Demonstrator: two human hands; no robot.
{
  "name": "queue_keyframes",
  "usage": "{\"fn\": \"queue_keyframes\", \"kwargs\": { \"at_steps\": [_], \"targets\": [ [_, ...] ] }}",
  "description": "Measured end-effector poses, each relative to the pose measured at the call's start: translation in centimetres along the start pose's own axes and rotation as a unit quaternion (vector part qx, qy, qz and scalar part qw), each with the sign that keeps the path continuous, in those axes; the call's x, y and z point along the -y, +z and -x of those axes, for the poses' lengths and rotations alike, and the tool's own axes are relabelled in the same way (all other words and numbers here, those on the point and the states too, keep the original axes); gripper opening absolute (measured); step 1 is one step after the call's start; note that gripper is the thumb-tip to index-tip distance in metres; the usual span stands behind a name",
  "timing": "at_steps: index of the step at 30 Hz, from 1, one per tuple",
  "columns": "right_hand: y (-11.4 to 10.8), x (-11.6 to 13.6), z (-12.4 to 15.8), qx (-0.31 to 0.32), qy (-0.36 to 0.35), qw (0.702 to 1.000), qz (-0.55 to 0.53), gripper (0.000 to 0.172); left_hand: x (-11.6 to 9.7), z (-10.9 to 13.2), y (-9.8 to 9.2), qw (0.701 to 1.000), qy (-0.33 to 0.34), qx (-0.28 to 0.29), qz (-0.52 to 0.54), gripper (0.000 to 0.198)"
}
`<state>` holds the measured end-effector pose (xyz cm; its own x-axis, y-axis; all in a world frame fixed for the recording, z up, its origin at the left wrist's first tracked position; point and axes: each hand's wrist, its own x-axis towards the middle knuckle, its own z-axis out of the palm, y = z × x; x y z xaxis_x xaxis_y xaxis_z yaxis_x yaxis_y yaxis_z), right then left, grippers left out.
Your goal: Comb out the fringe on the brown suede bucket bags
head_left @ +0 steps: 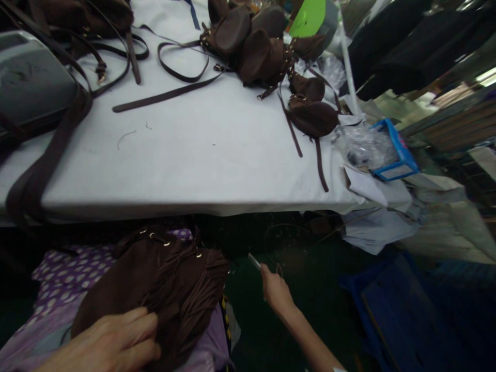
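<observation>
A dark brown fringed bag [127,274] with gold eyelets along its top lies across the lap. My left hand [116,341] is on the front of the bag, fingers curled and closed on its fringe. To the right of the bag, below the table edge, my right hand [276,289] is closed around small thread snips [254,261]. Their pale metal tip points up and left, apart from the bag. The palm side of the right hand is hidden.
Several brown bags [263,51] with straps lie at the back of the white table [201,165]. A grey machine-like box [34,77] draped with straps stands left. On the right are a blue box [399,155] with clear plastic and a blue crate [411,310] below.
</observation>
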<state>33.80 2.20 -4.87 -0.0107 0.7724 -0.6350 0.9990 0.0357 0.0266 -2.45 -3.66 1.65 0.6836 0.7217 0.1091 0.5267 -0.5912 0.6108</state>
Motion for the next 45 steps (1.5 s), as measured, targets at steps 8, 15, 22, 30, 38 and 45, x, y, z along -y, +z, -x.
{"fn": "queue_keyframes", "kwargs": {
  "at_steps": [8,15,22,30,38,45],
  "targets": [
    [1.0,6.4,3.8,-0.157,-0.364,0.916,-0.053,0.065,0.0,-0.6,0.2,0.999,0.022,0.034,0.016,0.009],
    [0.4,0.0,2.3,-0.181,-0.004,0.979,-0.097,0.055,-0.3,0.1,0.2,1.000,0.017,0.007,-0.009,0.017],
    [0.3,6.4,6.6,-0.176,-0.418,0.890,-0.048,0.064,-1.3,-2.6,-2.5,0.993,0.104,-0.039,-0.046,0.032],
    [1.1,2.1,3.6,-0.178,-0.109,0.977,-0.044,0.060,-1.2,-1.8,-2.7,0.993,0.109,0.017,-0.030,0.023],
    [-0.2,6.6,8.8,-0.169,-0.380,0.881,-0.225,0.048,-2.1,-1.1,-1.2,0.997,-0.005,-0.059,-0.049,0.034],
    [1.0,2.9,5.8,-0.213,-0.180,0.960,0.034,0.062,-2.2,-0.7,-1.2,0.995,0.010,-0.080,-0.063,0.035]
  ]
}}
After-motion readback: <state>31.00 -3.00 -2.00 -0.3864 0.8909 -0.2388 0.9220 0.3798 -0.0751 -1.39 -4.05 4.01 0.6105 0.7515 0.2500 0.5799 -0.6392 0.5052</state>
